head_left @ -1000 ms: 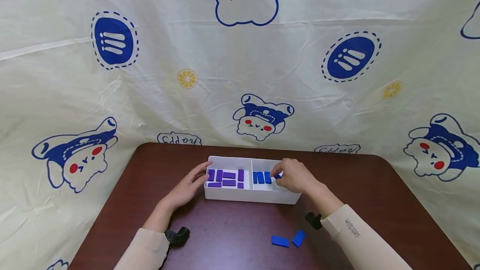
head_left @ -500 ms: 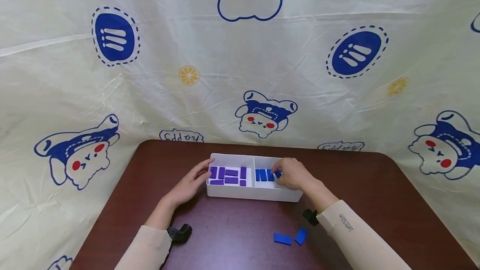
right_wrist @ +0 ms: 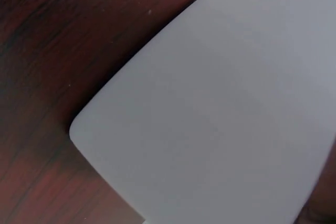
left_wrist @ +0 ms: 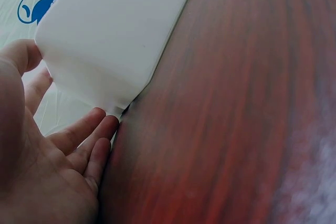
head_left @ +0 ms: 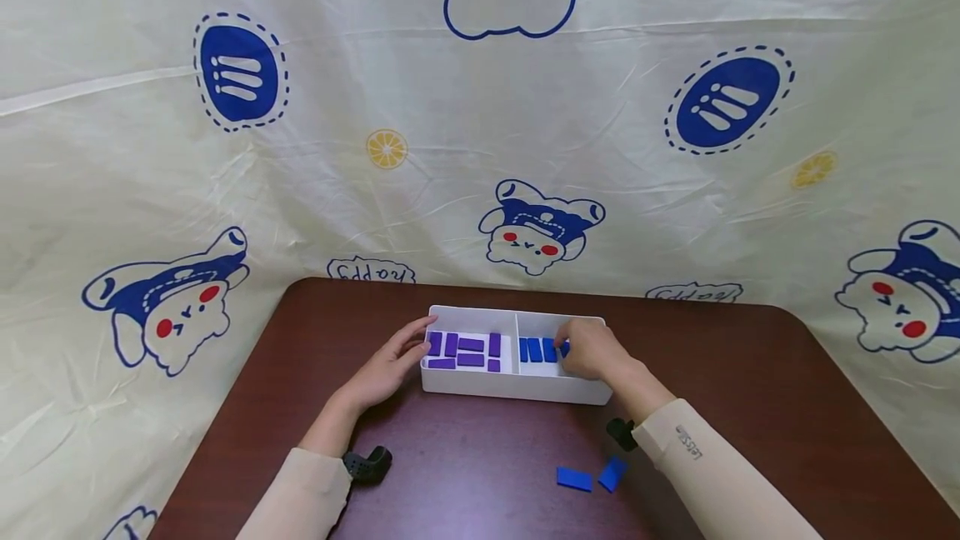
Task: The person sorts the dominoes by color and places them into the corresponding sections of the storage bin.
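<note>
A white two-compartment box (head_left: 517, 387) stands on the table. Purple tiles (head_left: 471, 345) lie in its left compartment, and several blue tiles (head_left: 535, 350) stand in a row in the right one. My left hand (head_left: 386, 369) touches the box's left end; the left wrist view shows its thumb at the rim and the other fingers (left_wrist: 86, 124) loosely spread by the lower corner. Reaching into the right compartment, my right hand (head_left: 592, 350) pinches another blue tile (head_left: 565, 348) beside the row, its fingertips partly hidden. The right wrist view mostly shows the box's outer wall (right_wrist: 210, 103).
Two loose blue tiles, one lying flat (head_left: 573, 478) and one angled (head_left: 612, 474), are on the brown table (head_left: 465, 457) in front of the box, near the right forearm. Behind the table hangs a printed cloth (head_left: 435, 215).
The head view has shifted a little, so everything sits slightly further right. My right hand has brought its blue tile closer against the row. The left hand stays at the box's end.
</note>
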Demonstrator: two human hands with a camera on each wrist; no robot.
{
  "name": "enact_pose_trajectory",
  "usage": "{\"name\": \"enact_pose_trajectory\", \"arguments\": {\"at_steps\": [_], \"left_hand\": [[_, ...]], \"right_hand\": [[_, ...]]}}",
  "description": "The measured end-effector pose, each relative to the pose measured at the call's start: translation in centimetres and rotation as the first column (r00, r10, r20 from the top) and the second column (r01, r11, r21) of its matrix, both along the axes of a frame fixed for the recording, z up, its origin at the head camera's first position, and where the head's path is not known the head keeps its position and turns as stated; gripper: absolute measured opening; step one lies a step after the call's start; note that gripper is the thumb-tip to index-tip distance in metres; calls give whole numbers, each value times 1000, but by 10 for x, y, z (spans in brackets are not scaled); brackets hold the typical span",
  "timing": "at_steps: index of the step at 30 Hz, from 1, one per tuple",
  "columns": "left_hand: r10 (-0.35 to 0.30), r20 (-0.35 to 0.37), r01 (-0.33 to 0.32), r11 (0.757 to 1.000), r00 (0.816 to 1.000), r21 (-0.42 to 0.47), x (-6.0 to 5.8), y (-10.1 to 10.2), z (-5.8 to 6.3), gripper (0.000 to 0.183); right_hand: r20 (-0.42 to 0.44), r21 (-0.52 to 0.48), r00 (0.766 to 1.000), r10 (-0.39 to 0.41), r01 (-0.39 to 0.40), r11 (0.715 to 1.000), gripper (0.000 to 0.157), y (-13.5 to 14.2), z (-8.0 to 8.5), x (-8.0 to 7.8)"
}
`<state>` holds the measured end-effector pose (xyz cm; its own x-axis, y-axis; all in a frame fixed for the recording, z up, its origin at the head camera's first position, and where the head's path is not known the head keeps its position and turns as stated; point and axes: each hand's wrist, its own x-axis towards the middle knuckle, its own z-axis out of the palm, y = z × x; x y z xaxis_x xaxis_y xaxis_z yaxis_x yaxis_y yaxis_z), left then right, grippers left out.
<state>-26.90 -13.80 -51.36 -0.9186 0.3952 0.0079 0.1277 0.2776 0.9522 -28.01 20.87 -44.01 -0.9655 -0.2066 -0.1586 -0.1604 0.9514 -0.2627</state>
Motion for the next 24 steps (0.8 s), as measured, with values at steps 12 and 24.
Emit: {"name": "enact_pose_trajectory", "arguments": {"at_steps": [12, 24], "left_hand": [[-2, 0, 2, 1000, 1000, 4, 1, 0, 2, 51], [6, 7, -6, 1000, 1000, -1, 1, 2, 2, 51]], "right_hand": [[-5, 22, 1000, -13, 13, 1000, 31, 1, -4, -4], [36, 38, 998, -54, 52, 998, 36, -3, -3, -6]]}}
